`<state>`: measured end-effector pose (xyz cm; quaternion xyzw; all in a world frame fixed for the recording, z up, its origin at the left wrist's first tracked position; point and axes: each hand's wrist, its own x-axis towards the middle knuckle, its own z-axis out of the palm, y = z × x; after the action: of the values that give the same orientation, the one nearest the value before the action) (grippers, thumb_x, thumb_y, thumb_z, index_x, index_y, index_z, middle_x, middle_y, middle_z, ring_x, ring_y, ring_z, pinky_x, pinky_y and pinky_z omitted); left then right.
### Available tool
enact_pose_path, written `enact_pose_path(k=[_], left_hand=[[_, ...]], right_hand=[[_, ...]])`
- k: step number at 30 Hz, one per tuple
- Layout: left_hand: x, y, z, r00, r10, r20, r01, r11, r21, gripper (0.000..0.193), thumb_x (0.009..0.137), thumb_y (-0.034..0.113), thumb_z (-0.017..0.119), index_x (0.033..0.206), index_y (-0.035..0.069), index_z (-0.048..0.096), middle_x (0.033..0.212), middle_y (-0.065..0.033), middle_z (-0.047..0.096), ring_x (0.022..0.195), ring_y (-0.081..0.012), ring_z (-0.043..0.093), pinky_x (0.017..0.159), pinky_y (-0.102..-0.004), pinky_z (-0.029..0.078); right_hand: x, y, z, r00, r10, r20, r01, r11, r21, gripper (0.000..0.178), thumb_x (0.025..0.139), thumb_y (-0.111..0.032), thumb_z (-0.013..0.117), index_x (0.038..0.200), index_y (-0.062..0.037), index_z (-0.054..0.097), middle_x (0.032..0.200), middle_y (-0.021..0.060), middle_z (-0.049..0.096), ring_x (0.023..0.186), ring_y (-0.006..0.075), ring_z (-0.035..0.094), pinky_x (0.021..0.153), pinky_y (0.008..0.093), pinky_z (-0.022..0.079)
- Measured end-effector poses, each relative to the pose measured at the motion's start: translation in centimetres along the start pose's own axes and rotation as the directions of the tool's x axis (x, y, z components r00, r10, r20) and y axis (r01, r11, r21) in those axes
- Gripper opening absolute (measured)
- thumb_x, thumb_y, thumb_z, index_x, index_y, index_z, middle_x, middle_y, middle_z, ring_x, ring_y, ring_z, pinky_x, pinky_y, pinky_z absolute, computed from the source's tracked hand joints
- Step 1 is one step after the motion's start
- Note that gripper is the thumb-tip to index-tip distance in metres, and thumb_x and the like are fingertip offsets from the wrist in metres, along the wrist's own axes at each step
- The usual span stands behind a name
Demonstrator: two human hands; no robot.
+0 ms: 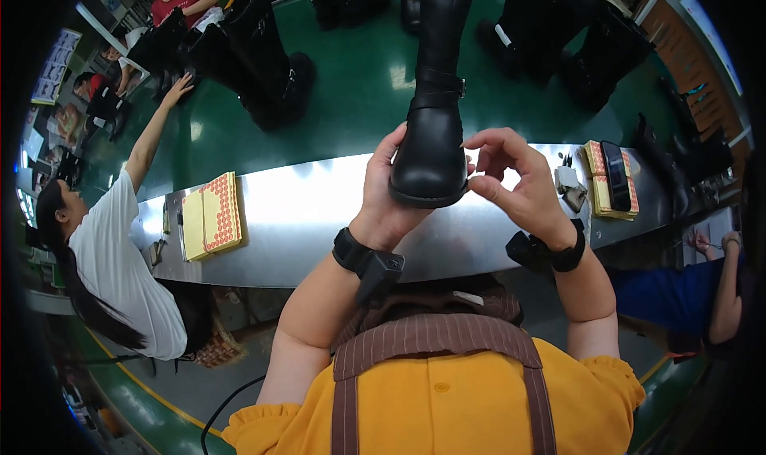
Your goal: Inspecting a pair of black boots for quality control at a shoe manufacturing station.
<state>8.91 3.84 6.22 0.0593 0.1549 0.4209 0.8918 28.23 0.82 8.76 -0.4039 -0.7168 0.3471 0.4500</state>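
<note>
A tall black boot (431, 140) with a buckled ankle strap lies lengthwise before me, its rounded toe toward me. My left hand (383, 192) is wrapped round the toe from the left and underneath, supporting it. At the boot's right side, near the sole edge, my right hand (515, 176) has its thumb and forefinger curved and apart. Its other fingers curl in beside the boot. Nothing can be made out between thumb and forefinger. Each wrist wears a black strapped device.
A metal ledge (295, 208) borders the green table (343, 88). Yellow sticker sheets (211, 216) lie at left; another stack (598, 180) with a phone (614, 176) lies at right. Black boots (255, 64) stand across the table. A co-worker in white (120, 256) reaches over at left; a blue-clad person sits at right.
</note>
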Motion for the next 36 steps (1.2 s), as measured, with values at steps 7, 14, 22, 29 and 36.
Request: enact_pose_path(k=[7,14,22,29,36], left_hand=[[1.4,-2.5,-1.1,0.925,0.372,-0.074,-0.333,0.890,0.310,0.043,0.100,0.041,0.040,0.116,0.004,0.054,0.103,-0.0126,0.065,0.090,-0.0225,0.067,0.081,-0.0371,0.056],[3.1,-2.7,-0.3,0.968,0.250,-0.037,-0.238,0.951,0.197,0.048,0.097,0.048,0.041,0.118,0.006,0.054,0.104,-0.0127,0.064,0.090,-0.0210,0.067,0.076,-0.0331,0.058],[2.8,-1.1,1.9,0.978,0.101,0.180,-0.114,0.992,0.062,0.054,0.098,0.047,0.038,0.121,0.001,0.053,0.107,-0.0193,0.064,0.100,-0.0282,0.065,0.085,-0.0375,0.057],[1.9,-1.3,1.3,0.984,0.010,0.180,0.007,0.996,-0.091,0.056,0.097,0.046,0.039,0.130,0.002,0.048,0.118,-0.0201,0.059,0.110,-0.0314,0.061,0.101,-0.0472,0.048],[2.6,-1.1,-0.2,0.986,0.116,0.122,-0.134,0.979,0.154,0.060,0.097,0.050,0.035,0.124,-0.001,0.053,0.113,-0.0224,0.062,0.106,-0.0287,0.063,0.092,-0.0394,0.054]], right_hand=[[-1.6,0.1,1.8,0.967,0.227,-0.114,-0.243,0.957,-0.160,0.079,0.082,-0.043,0.071,0.142,-0.0059,0.036,0.094,0.0082,0.053,0.080,0.0142,0.053,0.064,0.0250,0.048],[-3.5,1.8,2.7,0.990,0.143,0.005,-0.122,0.826,0.550,0.074,0.098,-0.041,0.050,0.151,-0.0048,0.013,0.081,0.0062,0.064,0.054,0.0127,0.060,0.052,0.0259,0.052],[-0.5,0.2,0.0,0.956,0.067,-0.287,-0.038,0.994,0.106,0.046,0.087,-0.035,0.071,0.118,-0.0049,0.056,0.084,-0.0001,0.050,0.066,0.0039,0.045,0.058,0.0194,0.036],[1.4,1.0,-1.4,0.996,0.066,-0.067,-0.066,0.998,-0.006,0.061,0.060,-0.037,0.091,0.101,-0.0084,0.056,0.091,-0.0024,0.043,0.073,0.0068,0.039,0.062,0.0220,0.035],[-1.8,2.9,-1.5,0.871,0.491,-0.003,-0.464,0.826,0.319,0.051,0.101,-0.044,0.045,0.133,-0.0043,0.042,0.079,0.0013,0.056,0.066,0.0082,0.054,0.059,0.0205,0.040]])
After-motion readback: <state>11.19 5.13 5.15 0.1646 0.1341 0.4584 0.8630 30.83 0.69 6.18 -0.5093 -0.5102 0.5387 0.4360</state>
